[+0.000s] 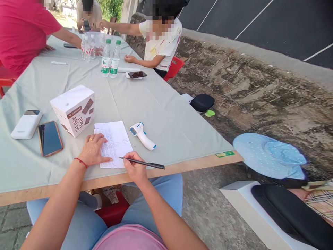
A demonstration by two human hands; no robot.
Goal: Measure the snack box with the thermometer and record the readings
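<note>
A white sheet of paper (118, 135) covered with rows of small handwriting lies near the front edge of the table. My left hand (95, 149) rests on its left side, fingers spread, a ring and a red string bracelet showing. In my right hand (136, 169) a black pen (151, 164) is pinched, its tip pointing left at the lower part of the sheet; whether it touches the paper I cannot tell. Just right of the sheet lies a white and blue infrared thermometer (143, 135). Behind my left hand stands a white printed box (75, 107).
Left of the box lie a phone (50, 138) and a white power bank (26, 124). Water bottles (106, 59) and another phone (137, 74) are farther back on the cloth-covered table (166, 118). Several people sit around it. A blue dotted hat (260, 152) is off to the right.
</note>
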